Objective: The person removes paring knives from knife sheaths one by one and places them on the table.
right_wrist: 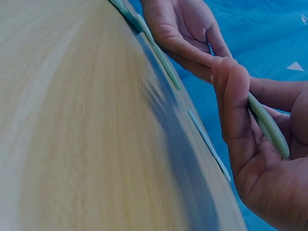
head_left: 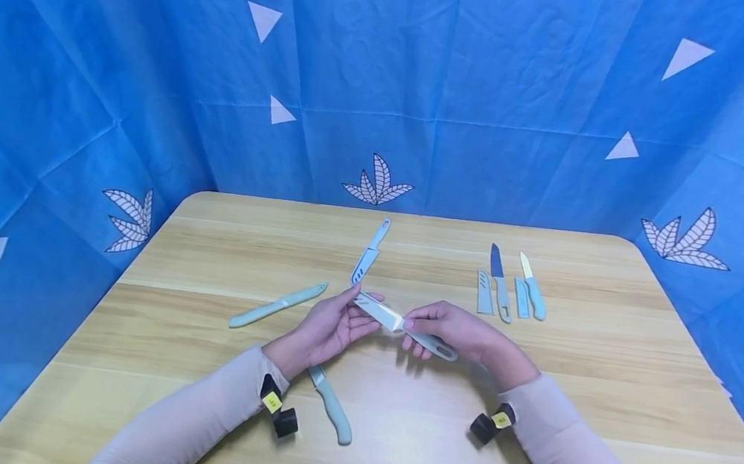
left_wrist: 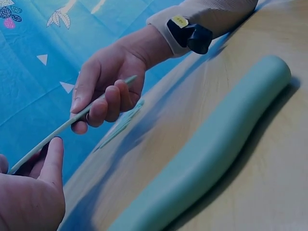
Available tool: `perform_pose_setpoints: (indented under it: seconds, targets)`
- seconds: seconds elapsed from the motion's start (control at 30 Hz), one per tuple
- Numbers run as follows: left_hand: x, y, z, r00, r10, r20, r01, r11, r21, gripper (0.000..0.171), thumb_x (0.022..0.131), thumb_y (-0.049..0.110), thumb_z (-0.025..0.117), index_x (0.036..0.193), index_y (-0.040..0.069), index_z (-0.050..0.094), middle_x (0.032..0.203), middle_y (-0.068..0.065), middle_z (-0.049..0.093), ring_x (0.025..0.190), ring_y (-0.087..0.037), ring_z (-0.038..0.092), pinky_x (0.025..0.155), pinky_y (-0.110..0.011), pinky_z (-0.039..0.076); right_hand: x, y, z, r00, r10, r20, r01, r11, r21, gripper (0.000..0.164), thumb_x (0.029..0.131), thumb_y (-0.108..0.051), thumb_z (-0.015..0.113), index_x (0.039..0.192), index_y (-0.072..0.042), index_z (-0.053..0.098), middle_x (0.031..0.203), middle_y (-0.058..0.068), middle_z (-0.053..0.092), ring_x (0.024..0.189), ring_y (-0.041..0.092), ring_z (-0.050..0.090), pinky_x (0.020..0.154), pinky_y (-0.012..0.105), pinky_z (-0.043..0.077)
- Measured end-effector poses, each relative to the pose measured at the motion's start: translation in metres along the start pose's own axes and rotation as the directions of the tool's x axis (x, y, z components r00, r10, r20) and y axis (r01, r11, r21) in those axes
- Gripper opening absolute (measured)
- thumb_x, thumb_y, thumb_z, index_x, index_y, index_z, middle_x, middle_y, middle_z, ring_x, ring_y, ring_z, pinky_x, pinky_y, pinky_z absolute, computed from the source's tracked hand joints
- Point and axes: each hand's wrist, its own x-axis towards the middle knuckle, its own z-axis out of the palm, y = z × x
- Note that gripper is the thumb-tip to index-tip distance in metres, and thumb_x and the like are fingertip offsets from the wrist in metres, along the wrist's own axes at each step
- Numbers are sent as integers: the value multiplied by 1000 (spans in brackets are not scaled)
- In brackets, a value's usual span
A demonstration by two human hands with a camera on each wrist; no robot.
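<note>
Both hands hold one pale green knife above the middle of the table. The left hand [head_left: 329,329], palm up, pinches its slotted sheath [head_left: 374,308] near the tip end between thumb and fingers. At the other end, the right hand [head_left: 457,330] grips the handle [head_left: 439,347] close to the sheath's mouth, thumb on top and fingers curled beneath. The handle's holed end sticks out past the fingers. Beneath the left wrist lies another green-handled knife [head_left: 333,411], its front part hidden by the arm. A green knife in its sheath [head_left: 279,305] lies left of the left hand.
Beyond the hands lies a light blue sheathed knife [head_left: 367,255]. At the right are a dark-blue-bladed knife [head_left: 500,283] beside its grey-blue sheath [head_left: 485,295], and a pale-bladed knife [head_left: 533,286] beside a light blue sheath [head_left: 522,299]. A blue curtain [head_left: 493,87] hangs behind the wooden table [head_left: 603,344].
</note>
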Motion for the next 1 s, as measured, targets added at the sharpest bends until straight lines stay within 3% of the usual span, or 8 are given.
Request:
perform_pose_setpoints:
  seconds: [0.5,1.0]
  targets:
    - [-1,-7,-3,998,26,50,-24,998,-51,44,108,34,35,120,-2,58,115,-20,66,111,-31,63,101,-39,49,-1,-2,1,1000,-2,18,3,1000,-21,28,101,-13,52,119,6,61,95,20,70,77,21,67,71,31,61]
    - [1,-12,-5,999,42,14,-43,997,57,43,104,31,47,126,-5,55,109,-20,68,99,-28,69,98,-37,52,-7,-7,-1,1000,-14,21,16,996,-83,26,100,-14,55,117,5,64,99,26,67,79,23,67,72,32,60]
